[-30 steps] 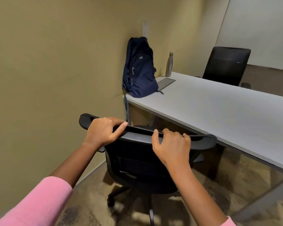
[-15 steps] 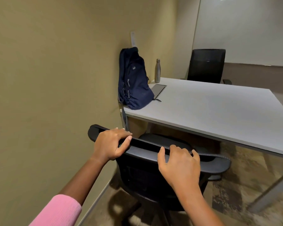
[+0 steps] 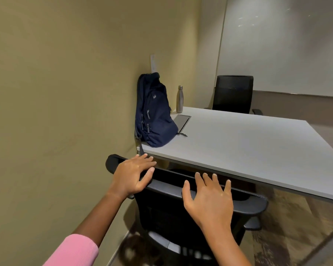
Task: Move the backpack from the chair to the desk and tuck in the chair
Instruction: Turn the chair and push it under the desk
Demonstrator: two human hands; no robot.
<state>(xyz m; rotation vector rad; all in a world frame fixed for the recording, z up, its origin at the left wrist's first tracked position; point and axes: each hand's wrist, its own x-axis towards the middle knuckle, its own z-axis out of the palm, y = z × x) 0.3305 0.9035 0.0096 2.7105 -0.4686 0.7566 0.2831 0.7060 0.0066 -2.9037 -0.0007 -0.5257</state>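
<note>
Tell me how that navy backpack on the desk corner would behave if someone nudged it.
The backpack would probably give rather than slide: it is soft fabric, sagging at its base. It stands upright near the wall at the desk corner, so a push could slump it. A strap hangs over the desk edge, so it might drag or catch.

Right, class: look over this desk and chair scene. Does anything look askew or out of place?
Only one small thing: a strap of the backpack dangles over the desk corner. Backpack and bottle stand upright.
</note>
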